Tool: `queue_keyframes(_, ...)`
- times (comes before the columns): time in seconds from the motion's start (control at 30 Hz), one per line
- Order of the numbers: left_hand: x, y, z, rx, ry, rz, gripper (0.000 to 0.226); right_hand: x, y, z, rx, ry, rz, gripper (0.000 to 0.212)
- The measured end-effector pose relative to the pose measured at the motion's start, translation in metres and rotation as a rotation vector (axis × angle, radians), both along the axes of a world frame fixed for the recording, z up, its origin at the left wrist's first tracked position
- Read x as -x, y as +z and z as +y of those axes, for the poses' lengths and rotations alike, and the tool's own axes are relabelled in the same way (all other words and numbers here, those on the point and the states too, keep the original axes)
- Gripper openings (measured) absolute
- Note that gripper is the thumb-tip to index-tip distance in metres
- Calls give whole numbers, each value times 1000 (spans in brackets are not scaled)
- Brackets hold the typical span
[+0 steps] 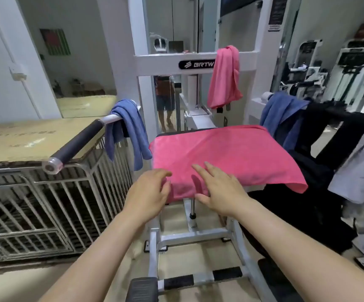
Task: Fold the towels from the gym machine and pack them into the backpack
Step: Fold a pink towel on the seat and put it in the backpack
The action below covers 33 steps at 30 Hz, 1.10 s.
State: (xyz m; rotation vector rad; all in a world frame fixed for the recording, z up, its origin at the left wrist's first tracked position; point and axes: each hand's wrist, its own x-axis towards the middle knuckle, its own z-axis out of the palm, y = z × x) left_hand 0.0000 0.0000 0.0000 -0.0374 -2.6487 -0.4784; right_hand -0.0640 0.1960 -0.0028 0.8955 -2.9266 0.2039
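A pink towel point(231, 153) lies spread flat over the gym machine's seat. My left hand point(149, 192) is at its near left corner, fingers curled at the hem. My right hand point(218, 188) hovers over the near edge with fingers straight and spread. A second pink towel point(225, 77) hangs from the white machine frame point(155, 62) above. One blue towel point(126, 127) drapes over the left handle bar, and another blue towel point(283, 114) hangs on the right. A black backpack point(320, 171) sits to the right of the seat.
A metal wire cage point(46, 192) topped with cardboard stands at the left. The machine's white base and footrest point(198, 277) lie below my arms. Pale grey clothing point(361, 162) hangs at the far right. More gym machines stand at the back right.
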Motion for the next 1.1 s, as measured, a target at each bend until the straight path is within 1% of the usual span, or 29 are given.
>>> queue_keyframes(0.07, 27, -2, -15, -35, -4, -26, 31, 26, 3, -16, 44, -18, 22, 69)
queue_keyframes(0.1, 42, -5, -22, -16, -9, -26, 32, 40, 7, -22, 62, -29, 53, 64)
queue_keyframes(0.17, 66, -6, -30, 65, 7, -70, 31, 69, 16, -33, 92, -78, 45, 58)
queue_keyframes(0.23, 91, -4, -36, 124, 42, -99, 30, 95, 20, -45, 77, -140, 15, 51)
queue_keyframes(0.3, 119, -1, -39, 151, 127, -161, 35, 118, 19, -57, 35, -198, 24, 40)
queue_keyframes(0.33, 133, 2, -40, 173, 174, -186, 33, 127, 20, -61, 21, -214, 22, 36)
queue_keyframes(0.4, 157, 5, -41, 191, 237, -172, 30, 148, 26, -69, 15, -188, 47, 32)
queue_keyframes(0.47, 180, 8, -45, 187, 259, -138, 27, 173, 33, -71, 9, -98, 93, 34)
queue_keyframes(0.6, 222, 16, -61, 28, 219, -156, 25, 218, 37, -70, 73, 24, 11, 31)
queue_keyframes(0.67, 237, 20, -69, -61, 217, -204, 33, 242, 43, -72, 67, 95, -23, 38)
queue_keyframes(0.7, 242, 22, -72, -105, 223, -240, 32, 253, 46, -75, 55, 135, -57, 40)
queue_keyframes(0.77, 254, 25, -77, -182, 258, -296, 18, 279, 52, -81, 51, 217, -164, 31)
queue_keyframes(0.8, 257, 26, -79, -194, 279, -307, 18, 288, 52, -85, 41, 247, -212, 27)
queue_keyframes(0.87, 260, 24, -83, -131, 323, -255, 22, 301, 49, -94, 34, 327, -240, 25)
queue_keyframes(0.93, 262, 19, -84, -3, 401, -115, 21, 308, 46, -103, 77, 405, -196, 23)
queue_keyframes(0.97, 263, 17, -86, 25, 448, -45, 22, 312, 45, -106, 115, 430, -185, 23)
queue_keyframes(1.03, 262, 15, -95, -12, 535, 44, 22, 321, 44, -113, 149, 450, -199, 25)
queue_keyframes(1.1, 257, 20, -107, -60, 621, 35, 27, 331, 40, -119, 145, 441, -168, 22)
